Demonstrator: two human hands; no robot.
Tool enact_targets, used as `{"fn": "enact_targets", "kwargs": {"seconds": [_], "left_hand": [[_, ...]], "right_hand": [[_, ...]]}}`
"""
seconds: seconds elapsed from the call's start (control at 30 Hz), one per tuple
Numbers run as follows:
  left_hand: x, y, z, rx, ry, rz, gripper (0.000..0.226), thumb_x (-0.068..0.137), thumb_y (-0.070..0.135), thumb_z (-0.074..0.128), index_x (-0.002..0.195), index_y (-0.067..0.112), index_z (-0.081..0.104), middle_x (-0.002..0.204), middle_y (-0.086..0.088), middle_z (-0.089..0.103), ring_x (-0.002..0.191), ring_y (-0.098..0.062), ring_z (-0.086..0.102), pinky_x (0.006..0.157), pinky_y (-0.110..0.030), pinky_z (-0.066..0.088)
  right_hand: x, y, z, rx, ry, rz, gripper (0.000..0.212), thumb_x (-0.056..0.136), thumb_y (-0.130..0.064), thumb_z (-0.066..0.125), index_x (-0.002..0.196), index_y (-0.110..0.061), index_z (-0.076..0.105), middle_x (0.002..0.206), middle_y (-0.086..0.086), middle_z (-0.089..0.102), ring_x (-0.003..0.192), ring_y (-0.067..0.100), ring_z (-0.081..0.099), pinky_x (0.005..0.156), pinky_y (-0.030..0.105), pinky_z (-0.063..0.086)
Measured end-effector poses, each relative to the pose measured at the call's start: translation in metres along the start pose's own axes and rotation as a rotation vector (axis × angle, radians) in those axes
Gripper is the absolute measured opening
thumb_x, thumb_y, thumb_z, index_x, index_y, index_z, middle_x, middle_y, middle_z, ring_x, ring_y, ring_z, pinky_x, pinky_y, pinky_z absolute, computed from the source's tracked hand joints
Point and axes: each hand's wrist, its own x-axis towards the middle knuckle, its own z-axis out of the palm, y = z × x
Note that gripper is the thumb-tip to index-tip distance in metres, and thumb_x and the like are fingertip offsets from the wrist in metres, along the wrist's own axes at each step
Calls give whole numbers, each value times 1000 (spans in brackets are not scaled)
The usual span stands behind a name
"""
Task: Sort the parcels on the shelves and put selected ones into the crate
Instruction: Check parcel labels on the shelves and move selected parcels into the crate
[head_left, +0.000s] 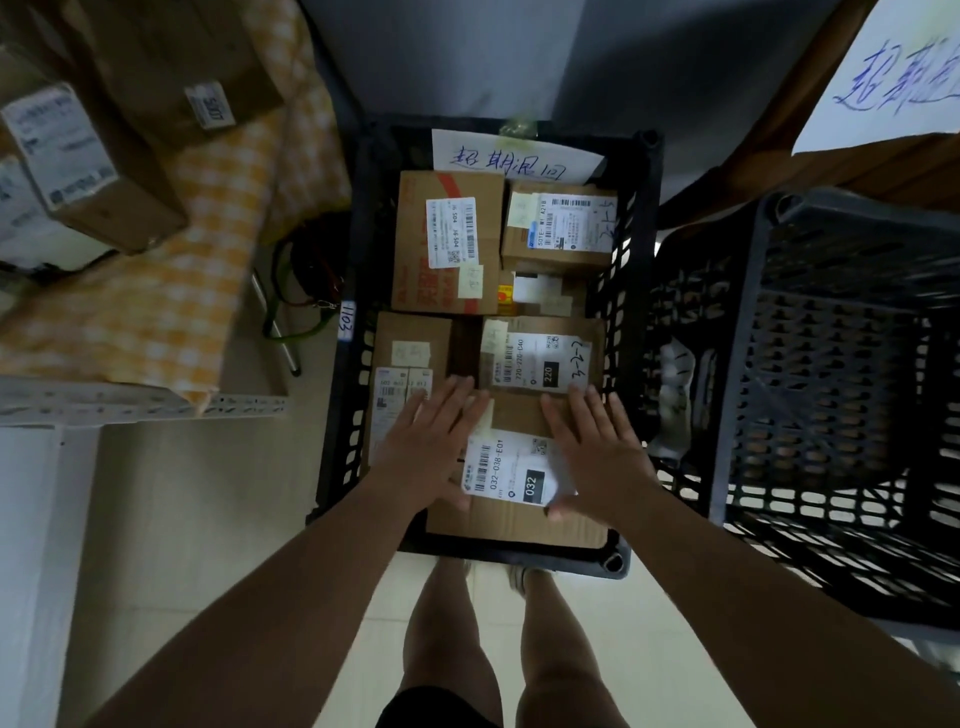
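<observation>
Grip spread flat, left hand (431, 441) and right hand (597, 452) press the parcel (511, 470); hands hide its sides.

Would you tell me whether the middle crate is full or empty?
Mostly full: the crate has parcels across nearly all its floor, the 032 box nearest.

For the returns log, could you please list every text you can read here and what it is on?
"032-038-E01", "032": nearest parcel
"720-220-C40", "220", handwritten "3-2-2": parcel behind it
"超期退回": paper sign at the crate far rim
"S07": shelf box
Remaining labels, sticky notes and the rim tag: too blurred to read.
</observation>
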Motion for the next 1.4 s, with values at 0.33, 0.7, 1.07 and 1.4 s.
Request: {"fn": "enact_targets", "kwargs": {"seconds": [0.33,0.7,1.07,1.4], "left_hand": [[-2,-4,3,8,-9,17,131,69,65,68,143,19,-29,151,-3,-33,144,-23,-23,116,-46,-11],[-81,2,-64,12,177,-304,81,96,56,37,153,16,-4,161,-9,-1,148,-25,-2,119,-42,3],[-230,104,-122,-84,438,-789,66,100,51,26,154,21,3,161,-8,-2,148,-27,-2,119,-44,6],[-438,140,-154,-91,647,-1167,60,101,50,25,153,21,15,160,-8,12,146,-27,12,116,-38,12]], "right_hand": [[2,0,5,-36,-51,8,130,70,-80,54,134,-16,-39,155,19,-27,146,36,-16,115,57,-12],[-32,-12,-66,59,83,-5,78,97,-57,34,153,-24,-9,160,11,-15,148,30,-13,118,53,-8],[-139,-12,-167,-82,437,-307,62,102,-48,27,154,-21,7,162,8,5,149,25,-1,120,50,-1],[-255,-160,-265,-151,759,-834,46,101,-36,38,142,-15,39,139,6,48,126,25,45,105,38,38]]}}
